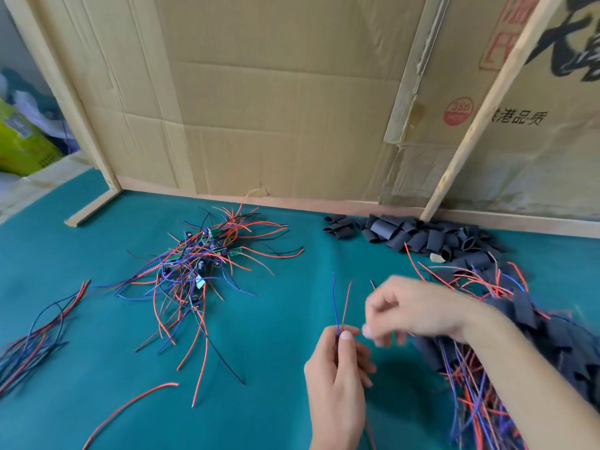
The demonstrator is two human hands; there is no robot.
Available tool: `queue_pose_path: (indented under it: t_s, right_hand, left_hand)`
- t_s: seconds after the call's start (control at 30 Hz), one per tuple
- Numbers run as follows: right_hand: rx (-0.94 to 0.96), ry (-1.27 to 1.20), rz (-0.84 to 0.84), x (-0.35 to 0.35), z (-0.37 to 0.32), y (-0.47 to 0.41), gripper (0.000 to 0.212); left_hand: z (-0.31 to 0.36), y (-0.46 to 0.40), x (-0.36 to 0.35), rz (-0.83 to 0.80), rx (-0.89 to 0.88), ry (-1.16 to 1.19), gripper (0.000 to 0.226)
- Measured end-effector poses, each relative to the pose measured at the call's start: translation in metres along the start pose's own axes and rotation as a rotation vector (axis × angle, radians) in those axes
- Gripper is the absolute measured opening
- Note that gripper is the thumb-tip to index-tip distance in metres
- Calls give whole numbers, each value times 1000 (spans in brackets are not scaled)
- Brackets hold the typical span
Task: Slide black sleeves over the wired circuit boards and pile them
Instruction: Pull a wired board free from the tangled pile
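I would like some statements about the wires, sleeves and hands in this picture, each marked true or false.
1. The left hand pinches a blue wire and a red wire that point up. True.
2. The loose black sleeves lie against the cardboard wall. True.
3. The tangle of bare circuit boards with wires lies to the right of the hands. False: it lies to the left of them, on the green mat.
4. The right hand rests flat on the mat. False: it is raised beside the left hand with fingers curled; it is blurred, so what it holds is unclear.
5. The sleeved pile lies under the right forearm. True.
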State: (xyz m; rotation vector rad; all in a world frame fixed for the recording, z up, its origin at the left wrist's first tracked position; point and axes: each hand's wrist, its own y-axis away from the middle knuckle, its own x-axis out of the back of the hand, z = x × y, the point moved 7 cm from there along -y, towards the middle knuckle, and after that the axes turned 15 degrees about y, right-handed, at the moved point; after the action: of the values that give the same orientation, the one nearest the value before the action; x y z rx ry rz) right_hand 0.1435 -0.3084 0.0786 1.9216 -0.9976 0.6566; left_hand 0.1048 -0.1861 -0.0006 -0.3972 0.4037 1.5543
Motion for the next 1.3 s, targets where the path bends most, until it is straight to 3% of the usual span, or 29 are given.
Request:
queue_pose_path:
  t_s: [0.13, 0.17, 0.23, 0.3, 0.5, 0.57, 0.67, 0.73, 0.8, 1.1, 1.2, 1.3]
  right_hand:
    - [-179, 189, 404, 52, 16, -72, 6]
    - [-227, 245, 446, 58, 17, -89, 20]
    - [-309, 289, 413, 59, 25, -122, 48]
    - [-372, 306, 395, 58, 33, -145, 62]
    - [-448, 386, 480, 59, 48, -164, 64]
    - [-459, 310, 557, 61, 50, -148, 54]
    - [-423, 139, 918, 66, 42, -93, 24]
    - [-404, 56, 1164, 62, 39, -43, 21]
    - [-409, -58, 1271, 46, 41, -1, 18]
    - [-220, -564, 1069, -36, 50, 4, 22]
    - [-49, -884, 910, -41, 42, -3, 34]
    - [66, -902, 724, -40, 36, -3, 39]
  left_hand:
    - [3, 1, -2, 1, 14, -2, 26]
    - [5, 2, -2, 3, 13, 2, 26]
    - [7, 2, -3, 4, 12, -6, 26]
    - [7, 2, -2, 0, 18, -12, 26]
    - [5, 0, -4, -1, 30, 0, 26]
    - [5, 0, -4, 8, 18, 2, 26]
    - [6, -1, -4, 33, -4, 12, 26]
    - [6, -1, -4, 48, -18, 20, 26]
    - [5, -2, -4, 56, -32, 4, 26]
    - [4, 0, -3, 74, -91, -58, 39]
    - [3, 1, -2, 98, -115, -127, 39]
    - [3, 1, 1, 108, -127, -158, 38]
